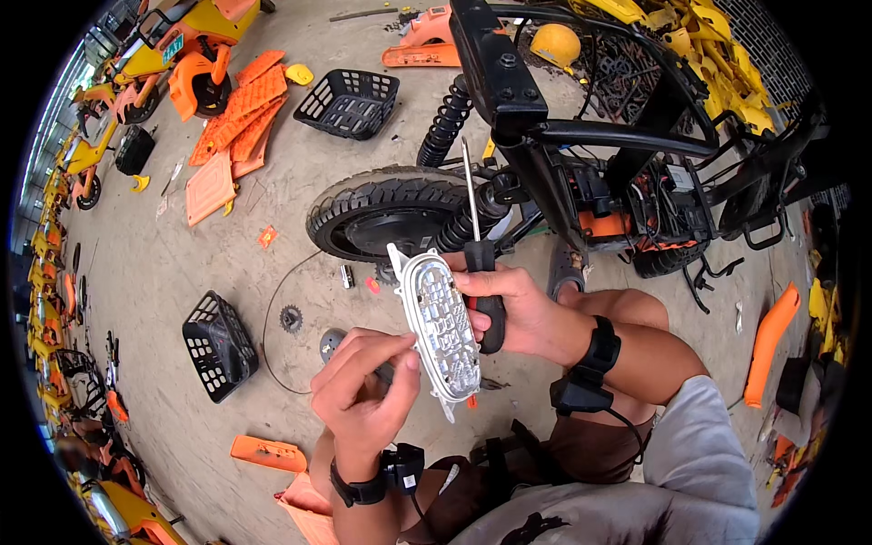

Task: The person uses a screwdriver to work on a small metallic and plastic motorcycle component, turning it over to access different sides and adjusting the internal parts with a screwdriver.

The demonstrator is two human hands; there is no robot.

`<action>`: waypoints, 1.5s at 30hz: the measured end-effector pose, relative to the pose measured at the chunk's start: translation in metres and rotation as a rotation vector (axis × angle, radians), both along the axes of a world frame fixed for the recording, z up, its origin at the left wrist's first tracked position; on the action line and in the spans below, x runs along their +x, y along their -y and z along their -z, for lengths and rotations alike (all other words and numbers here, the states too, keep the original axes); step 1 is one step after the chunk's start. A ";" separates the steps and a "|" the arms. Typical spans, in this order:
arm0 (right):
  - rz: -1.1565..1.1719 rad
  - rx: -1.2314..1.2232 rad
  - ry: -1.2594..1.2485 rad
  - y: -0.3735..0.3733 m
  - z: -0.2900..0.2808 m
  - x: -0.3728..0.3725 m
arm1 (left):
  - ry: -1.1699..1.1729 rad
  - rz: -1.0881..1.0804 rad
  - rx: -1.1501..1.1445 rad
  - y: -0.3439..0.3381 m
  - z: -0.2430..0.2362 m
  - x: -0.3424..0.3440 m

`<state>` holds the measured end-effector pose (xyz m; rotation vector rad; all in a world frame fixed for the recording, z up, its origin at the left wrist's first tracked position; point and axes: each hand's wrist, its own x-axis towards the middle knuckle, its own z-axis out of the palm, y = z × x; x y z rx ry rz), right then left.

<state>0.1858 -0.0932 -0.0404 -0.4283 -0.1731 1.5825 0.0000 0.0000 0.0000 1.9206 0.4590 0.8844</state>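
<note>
My right hand holds an oval lamp unit with a clear, faceted lens and a pale rim with tabs. That hand also grips a screwdriver with a black-and-red handle, its shaft pointing up and away beside the lamp. My left hand is at the lamp's left edge, fingers curled, with the index fingertip and thumb pinched close together on the rim. Part of the lamp's right side is hidden behind my right fingers. Just beyond stands a black vehicle frame with a treaded wheel and coil shock absorbers.
Two black plastic baskets stand on the concrete floor. Orange panels lie at the far left, and a long orange piece at the right. A sprocket and thin cable lie left. Yellow parts are heaped at the back right.
</note>
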 end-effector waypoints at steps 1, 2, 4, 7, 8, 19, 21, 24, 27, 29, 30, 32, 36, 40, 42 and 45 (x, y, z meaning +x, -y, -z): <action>0.002 0.000 0.007 -0.001 -0.001 -0.001 | 0.008 0.000 -0.013 0.000 -0.002 0.000; 0.005 -0.001 0.014 -0.001 -0.002 -0.001 | 0.017 0.001 -0.027 0.000 -0.003 0.000; 0.056 -0.030 0.127 0.000 -0.003 0.000 | -0.001 -0.028 -0.097 0.002 0.008 -0.004; 0.121 -0.054 0.206 0.001 -0.005 0.003 | -0.018 0.045 -0.068 0.000 0.005 -0.003; 0.139 -0.067 0.232 0.002 -0.005 0.004 | -0.023 0.090 -0.037 -0.001 0.002 -0.002; 0.281 -0.171 0.443 0.001 -0.014 -0.004 | -0.173 -0.151 -0.314 0.009 0.011 0.005; 0.278 -0.182 0.490 0.001 -0.013 -0.004 | -0.188 -0.152 -0.354 0.008 0.014 0.004; 0.278 -0.194 0.509 0.002 -0.012 -0.005 | -0.231 -0.168 -0.461 0.006 0.016 0.002; 0.298 -0.206 0.491 0.001 -0.013 -0.008 | -0.232 -0.137 -0.442 0.003 0.012 0.003; 0.306 -0.207 0.488 0.000 -0.013 -0.010 | -0.232 -0.122 -0.440 0.003 0.011 0.003; 0.306 -0.202 0.492 0.000 -0.012 -0.010 | -0.232 -0.114 -0.438 0.002 0.011 0.003; 0.306 -0.196 0.495 -0.001 -0.011 -0.011 | -0.258 -0.106 -0.417 0.003 0.011 0.003; 0.297 -0.191 0.531 -0.002 -0.008 -0.009 | -0.287 -0.150 -0.665 0.002 0.005 -0.001; 0.296 -0.190 0.569 -0.002 -0.006 -0.011 | -0.304 -0.184 -0.592 0.002 0.002 -0.002; 0.303 -0.186 0.570 -0.002 -0.006 -0.012 | -0.325 -0.168 -0.480 0.002 0.010 -0.003; 0.309 -0.188 0.571 -0.002 -0.004 -0.013 | -0.353 -0.168 -0.455 0.002 0.011 -0.002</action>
